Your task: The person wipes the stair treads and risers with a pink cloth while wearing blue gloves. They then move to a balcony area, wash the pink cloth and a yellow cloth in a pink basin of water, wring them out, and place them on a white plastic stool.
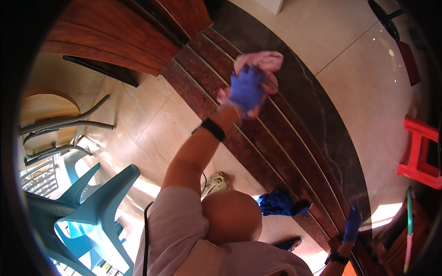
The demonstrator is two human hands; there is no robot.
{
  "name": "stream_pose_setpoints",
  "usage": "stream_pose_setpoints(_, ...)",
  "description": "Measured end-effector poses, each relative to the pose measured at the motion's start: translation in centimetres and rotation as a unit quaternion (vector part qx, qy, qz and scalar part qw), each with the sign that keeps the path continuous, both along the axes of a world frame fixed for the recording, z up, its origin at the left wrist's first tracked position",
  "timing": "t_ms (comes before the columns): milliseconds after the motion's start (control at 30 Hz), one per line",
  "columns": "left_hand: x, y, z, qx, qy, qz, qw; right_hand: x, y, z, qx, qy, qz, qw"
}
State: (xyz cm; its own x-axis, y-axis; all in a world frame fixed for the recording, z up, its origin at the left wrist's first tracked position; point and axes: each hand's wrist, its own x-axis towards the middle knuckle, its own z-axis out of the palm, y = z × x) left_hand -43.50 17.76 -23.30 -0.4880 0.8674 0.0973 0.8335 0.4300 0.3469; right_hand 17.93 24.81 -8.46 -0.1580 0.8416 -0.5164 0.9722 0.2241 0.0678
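Holding pink cloth (264, 61) over stone edges (277, 146), left hand (247, 89) has room around; right hand (352, 224), grip unclear.

No readable lettering, no legible labels or brands; no numbers, no signs clear enough to read

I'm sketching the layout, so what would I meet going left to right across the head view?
Teal plastic chair, gloved left hand, blue cloth, gloved right hand, red stool.
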Motion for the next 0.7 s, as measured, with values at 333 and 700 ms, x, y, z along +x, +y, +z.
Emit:
stream_pose_setpoints(333,-17.4,2.3,2.5,0.011,0.176,0.078,0.981,0.0,1.5,-0.2,0.045,0.007,0.048,0.998)
stream_pose_setpoints(700,-18.5,4.2,2.8,-0.058,0.019,0.130,0.990,-1.3,3.0,-0.4,0.046,0.089,0.012,0.995)
